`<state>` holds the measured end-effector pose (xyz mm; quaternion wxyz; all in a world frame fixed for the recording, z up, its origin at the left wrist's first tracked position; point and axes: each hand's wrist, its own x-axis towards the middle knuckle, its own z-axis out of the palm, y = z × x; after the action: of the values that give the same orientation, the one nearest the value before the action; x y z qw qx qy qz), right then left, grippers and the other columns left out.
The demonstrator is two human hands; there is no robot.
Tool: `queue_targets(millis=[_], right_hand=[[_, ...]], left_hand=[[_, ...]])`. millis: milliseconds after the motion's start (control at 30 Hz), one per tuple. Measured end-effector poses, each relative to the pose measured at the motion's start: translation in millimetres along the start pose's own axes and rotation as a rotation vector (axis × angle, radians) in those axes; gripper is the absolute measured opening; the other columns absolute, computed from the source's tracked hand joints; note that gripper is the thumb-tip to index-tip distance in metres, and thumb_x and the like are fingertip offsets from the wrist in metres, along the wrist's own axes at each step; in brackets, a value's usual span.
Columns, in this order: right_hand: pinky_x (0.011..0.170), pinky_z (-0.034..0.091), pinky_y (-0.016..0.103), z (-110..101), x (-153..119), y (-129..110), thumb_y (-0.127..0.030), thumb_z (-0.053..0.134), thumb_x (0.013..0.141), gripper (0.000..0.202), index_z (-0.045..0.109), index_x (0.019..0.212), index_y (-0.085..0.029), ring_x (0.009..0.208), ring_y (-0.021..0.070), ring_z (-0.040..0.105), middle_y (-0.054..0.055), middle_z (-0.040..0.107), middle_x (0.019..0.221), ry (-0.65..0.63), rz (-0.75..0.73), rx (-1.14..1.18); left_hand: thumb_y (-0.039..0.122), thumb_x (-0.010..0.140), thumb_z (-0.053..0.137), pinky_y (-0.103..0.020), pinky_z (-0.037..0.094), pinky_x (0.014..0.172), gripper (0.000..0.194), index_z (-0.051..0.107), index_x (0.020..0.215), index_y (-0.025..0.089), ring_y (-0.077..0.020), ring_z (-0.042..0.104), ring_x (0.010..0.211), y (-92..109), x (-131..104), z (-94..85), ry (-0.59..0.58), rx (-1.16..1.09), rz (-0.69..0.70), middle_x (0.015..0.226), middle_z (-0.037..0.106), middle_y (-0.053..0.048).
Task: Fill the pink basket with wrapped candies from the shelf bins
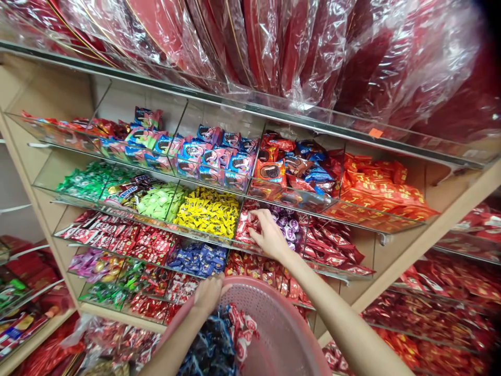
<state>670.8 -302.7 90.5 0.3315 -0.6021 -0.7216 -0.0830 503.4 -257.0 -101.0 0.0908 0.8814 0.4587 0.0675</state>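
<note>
My left hand (210,293) is closed on the rim of a pink plastic basket (274,313). Inside the basket lie dark blue wrapped candies (209,344) and red-and-white ones (243,329). My right hand (267,234) reaches into a shelf compartment over red-and-white wrapped candies (245,222), its thumb and fingers apart and curved, with nothing visible between them. Purple-and-white candies (289,224) lie just right of that hand. Yellow wrapped candies (207,211) fill the compartment to its left.
Clear shelf dividers and front lips surround the compartments. Blue-and-pink cookie packs (213,156) and orange-red packets (381,185) sit one shelf above. Plastic-wrapped red items (266,47) stand on top. A wooden side panel (415,248) slants at the right.
</note>
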Motion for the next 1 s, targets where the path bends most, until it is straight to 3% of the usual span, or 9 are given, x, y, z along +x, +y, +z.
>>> queue_targets(millis=[100,233,500,833,1000], right_hand=[[0.094,0.039,0.036,7,25,14,-0.029,0.064,0.074,0.062,0.038,0.129,-0.018,0.107,0.0215,0.048,0.009,0.042,0.115,-0.178,0.059,0.025],[0.091,0.039,0.035,16,41,25,-0.033,0.07,0.069,0.067,0.043,0.128,-0.018,0.104,0.0215,0.051,0.008,0.042,0.111,-0.349,0.141,0.011],[0.09,0.039,0.035,20,55,24,-0.046,0.074,0.061,0.084,0.039,0.133,-0.019,0.107,0.0246,0.05,0.01,0.045,0.113,-0.423,0.28,-0.018],[0.084,0.043,0.03,20,57,19,-0.03,0.073,0.06,0.072,0.045,0.124,-0.017,0.095,0.0197,0.052,0.006,0.049,0.104,-0.393,0.313,-0.001],[0.087,0.041,0.032,17,56,12,-0.03,0.077,0.056,0.08,0.042,0.126,-0.017,0.1,0.022,0.051,0.008,0.045,0.108,-0.443,0.309,-0.001]], left_hand=[[0.048,0.089,0.034,-0.034,0.05,0.077,0.043,0.054,0.11,0.016,-0.0252,0.064,0.095,0,0,0.7,0.017,0.01,0.012,0.101,0.067,-0.014],[0.049,0.089,0.034,-0.034,0.05,0.076,0.044,0.055,0.111,0.016,-0.0258,0.064,0.093,0,0,1.5,0.02,0.011,-0.005,0.1,0.067,-0.013],[0.049,0.089,0.032,-0.034,0.05,0.077,0.046,0.054,0.113,0.016,-0.0256,0.064,0.093,-1,1,2.8,0.027,0.014,0.0,0.101,0.067,-0.013],[0.047,0.089,0.033,-0.033,0.048,0.08,0.042,0.054,0.112,0.018,-0.0243,0.063,0.096,1,-1,-1.8,-0.003,0.013,-0.019,0.103,0.066,-0.014],[0.046,0.089,0.036,-0.033,0.048,0.081,0.041,0.054,0.113,0.018,-0.0244,0.063,0.097,0,-1,-1.1,-0.002,0.022,-0.014,0.105,0.066,-0.014]])
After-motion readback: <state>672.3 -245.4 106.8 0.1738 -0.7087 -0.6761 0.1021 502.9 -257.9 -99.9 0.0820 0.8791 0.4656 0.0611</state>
